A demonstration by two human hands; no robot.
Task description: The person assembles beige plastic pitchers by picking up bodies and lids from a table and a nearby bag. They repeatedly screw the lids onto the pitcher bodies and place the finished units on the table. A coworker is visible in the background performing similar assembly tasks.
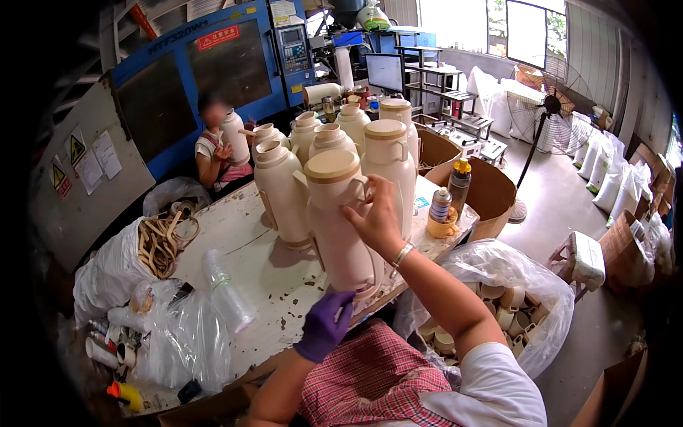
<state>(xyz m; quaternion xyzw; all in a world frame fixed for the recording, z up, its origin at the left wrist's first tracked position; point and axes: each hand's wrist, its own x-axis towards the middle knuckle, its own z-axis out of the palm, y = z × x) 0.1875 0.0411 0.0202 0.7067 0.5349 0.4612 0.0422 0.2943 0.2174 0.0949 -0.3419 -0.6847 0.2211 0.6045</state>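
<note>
A cream thermos flask [337, 228] with a ribbed lid stands upright before me, near the table's front edge. My right hand [379, 222], bare and with a bracelet at the wrist, is closed on its upper side by the handle. At its foot, my left hand [327, 324] in a purple glove grips the bottom rim with bent fingers; part of that grip is hidden. Close behind stand several more cream flasks, some without lids, such as the open-necked flask [279, 192] on the left. A lidded flask [390, 167] stands just right of the one I hold.
On the worn white table [235, 213] lie clear plastic sleeves [226, 290]. A spray can [440, 204] sits in a yellow cup. Right of me, a plastic-lined container [541, 352] holds cups. A sack of cream strips [165, 242] stands left. Across the table, a co-worker [213, 146] holds a flask.
</note>
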